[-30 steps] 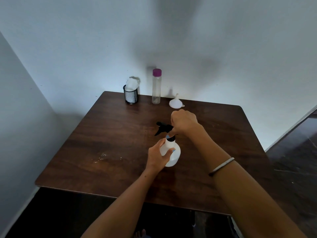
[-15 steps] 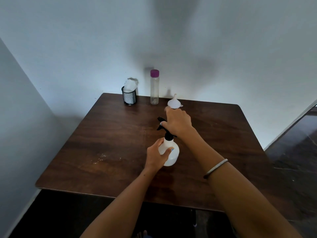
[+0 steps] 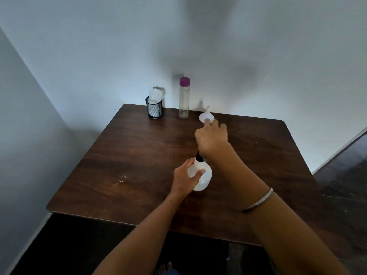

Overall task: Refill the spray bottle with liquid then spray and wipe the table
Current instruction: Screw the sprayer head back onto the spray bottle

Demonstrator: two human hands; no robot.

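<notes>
Round white plastic spray bottle (image 3: 200, 175) stands upright mid-tabletop (image 3: 123, 155), left hand (image 3: 183, 178) gripping its belly. Right hand (image 3: 211, 138) clenched directly above the neck (trigger head hidden, presumably grasped). Small white funnel (image 3: 205, 116) lies just beyond it.

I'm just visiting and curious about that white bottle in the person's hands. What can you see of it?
The spray bottle is round-bellied, of white, slightly see-through plastic, with a narrow neck and a black collar. It stands upright on the brown table, near its middle. The left hand grips its belly; the right hand covers its top, so the sprayer head is hidden. Whether it holds liquid cannot be told.
</notes>
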